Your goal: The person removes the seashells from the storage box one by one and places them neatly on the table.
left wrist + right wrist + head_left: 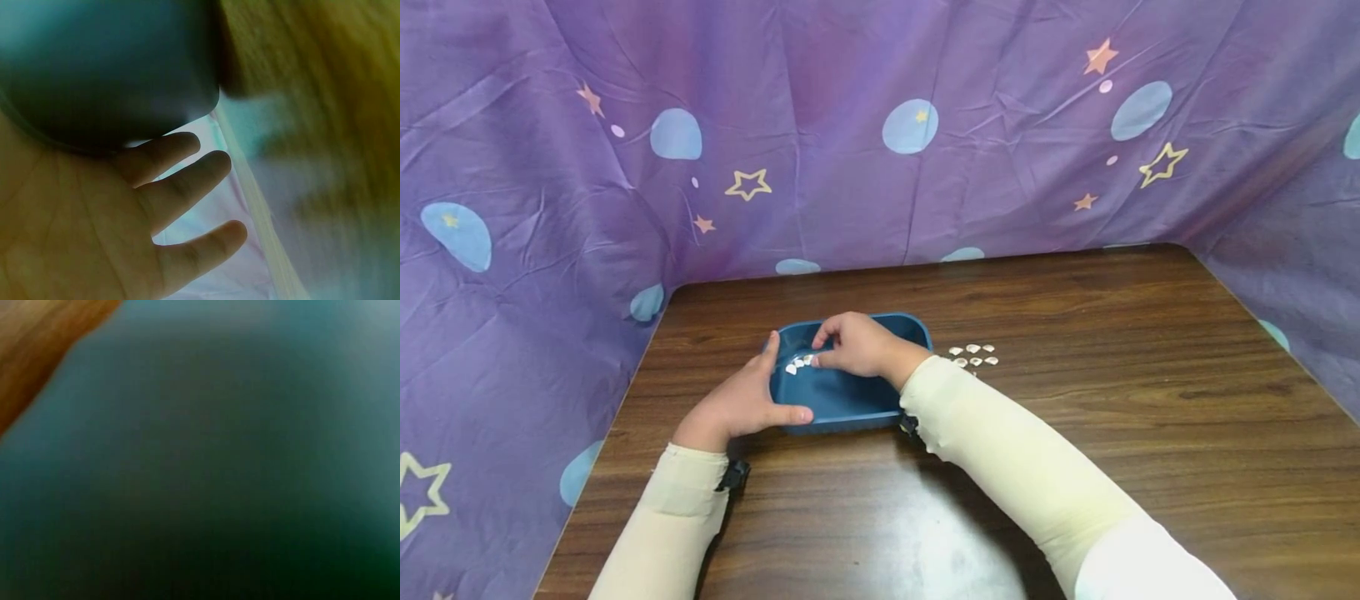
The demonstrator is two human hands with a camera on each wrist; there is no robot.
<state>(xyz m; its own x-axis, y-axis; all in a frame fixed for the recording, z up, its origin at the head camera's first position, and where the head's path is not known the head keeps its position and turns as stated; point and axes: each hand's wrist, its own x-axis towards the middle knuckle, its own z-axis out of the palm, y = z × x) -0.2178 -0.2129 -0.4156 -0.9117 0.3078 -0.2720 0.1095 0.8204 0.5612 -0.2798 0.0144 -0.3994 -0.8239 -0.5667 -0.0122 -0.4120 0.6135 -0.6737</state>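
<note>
A blue rectangular plastic bin (842,419) stands on the table in the head view. My left hand (741,400) rests against its left end, thumb along the near wall and index finger at the far left corner. In the left wrist view three fairly straight fingers (187,190) reach out past the dark underside of the bin (112,75). My right hand (859,346) reaches inside, fingers bent, with a gap between thumb and index tips. Right at its thumb tip ends a short row of small white seashells (799,363) on the bin floor. Blur fills the right wrist view.
More small white shells (975,349) lie in rows on the wooden table (1112,375), just right of the bin and partly behind the right forearm. A purple curtain (850,192) with stars hangs along the table's back and sides.
</note>
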